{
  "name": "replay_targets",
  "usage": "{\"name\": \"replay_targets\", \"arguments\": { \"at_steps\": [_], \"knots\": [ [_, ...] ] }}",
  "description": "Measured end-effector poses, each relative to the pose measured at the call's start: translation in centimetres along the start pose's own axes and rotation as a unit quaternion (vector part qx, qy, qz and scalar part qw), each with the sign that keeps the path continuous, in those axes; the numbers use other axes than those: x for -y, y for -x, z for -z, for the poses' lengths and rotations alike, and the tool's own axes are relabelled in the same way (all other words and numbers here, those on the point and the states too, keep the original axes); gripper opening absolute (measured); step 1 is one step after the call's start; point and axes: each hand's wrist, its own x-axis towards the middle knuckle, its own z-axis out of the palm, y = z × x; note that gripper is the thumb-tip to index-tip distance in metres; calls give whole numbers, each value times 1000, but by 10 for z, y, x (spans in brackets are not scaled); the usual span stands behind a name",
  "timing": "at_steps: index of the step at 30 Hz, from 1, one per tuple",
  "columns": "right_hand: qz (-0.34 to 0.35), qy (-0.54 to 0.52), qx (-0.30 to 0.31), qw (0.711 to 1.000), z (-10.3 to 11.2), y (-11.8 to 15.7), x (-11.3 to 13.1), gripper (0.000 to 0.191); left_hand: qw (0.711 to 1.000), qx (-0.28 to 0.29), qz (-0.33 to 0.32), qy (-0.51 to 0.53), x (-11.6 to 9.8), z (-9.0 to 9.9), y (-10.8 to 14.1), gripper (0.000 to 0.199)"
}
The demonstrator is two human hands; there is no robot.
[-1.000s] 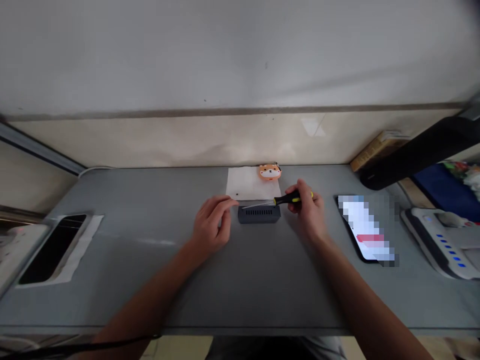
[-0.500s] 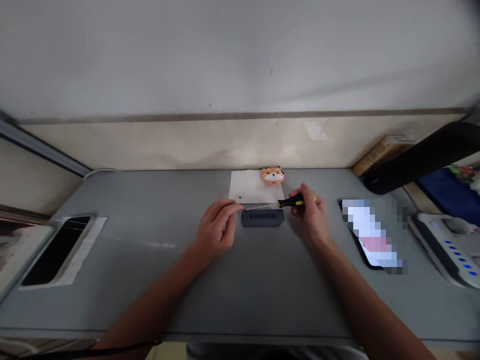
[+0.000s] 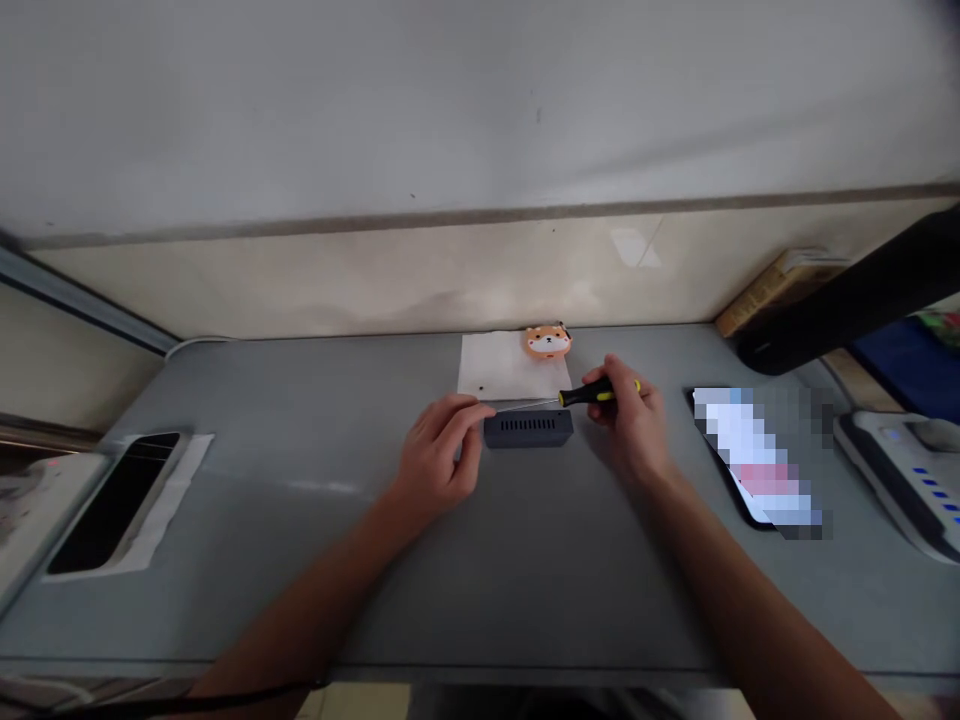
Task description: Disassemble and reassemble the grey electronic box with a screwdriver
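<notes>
My right hand (image 3: 634,420) is closed around the black and yellow handle of a screwdriver (image 3: 589,393). The thin metal shaft points left, nearly level, and ends at the fingertips of my left hand (image 3: 446,450). Those fingers are pinched together at the tip; whatever lies between them is too small to make out. Just below the shaft, a dark grey slotted box (image 3: 528,430) sits on the desk, its row of slots facing up. The left fingertips are by its upper left corner.
Behind the box lies a white paper (image 3: 491,365) with a small dark speck on it and an orange animal-faced case (image 3: 548,342). A lit phone (image 3: 757,460) and a power strip (image 3: 900,475) are at right, near a black cylinder (image 3: 840,290). Another phone (image 3: 116,500) lies far left.
The view has tilted slightly. My left fingertips have edged a little to the right along the box, and the screwdriver has shifted slightly with them. Both hands keep their hold.
</notes>
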Motion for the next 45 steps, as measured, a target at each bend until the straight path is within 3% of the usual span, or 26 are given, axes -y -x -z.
{"name": "replay_targets", "arguments": {
  "at_steps": [6,10,17,25,31,37,45],
  "knots": [
    [-10,-4,-12,1000,0,-1,2,53,999,0,-25,-29,6,0,0,28],
    [-11,-4,-25,1000,0,-2,-2,56,997,39,-33,-57,8,2,-1,34],
    [18,105,96,990,-1,1,-8,59,989,93,-64,-92,10,5,-4,44],
    [49,141,114,982,-3,3,-10,60,986,38,-100,-130,6,8,-10,36],
    [30,131,111,985,-3,3,-8,66,989,3,-80,-127,4,6,-8,33],
    [11,96,73,993,0,-3,-11,67,994,40,-73,-71,-8,-4,-7,25],
    [69,155,111,979,-1,-4,-14,66,995,-10,-77,-69,-4,-1,-10,23]
  ]
}}
